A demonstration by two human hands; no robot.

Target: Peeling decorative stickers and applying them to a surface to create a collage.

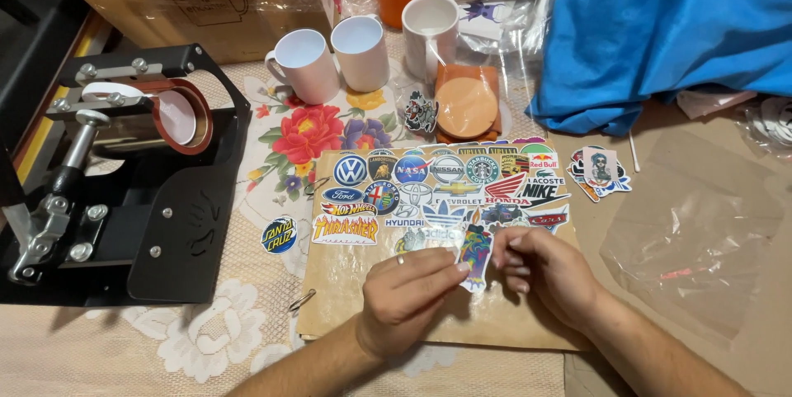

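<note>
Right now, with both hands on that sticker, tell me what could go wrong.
1. The left hand and right hand pinch one colourful sticker between them; pulling apart could crease or tear it.
2. Rows of loose stickers lie just past the fingers on the brown paper; a brushing hand could scatter them.
3. The white mugs stand close together behind the paper; a reach towards them might knock one over.

One head-worn camera looks steeply down, close over the table (124, 347).
</note>
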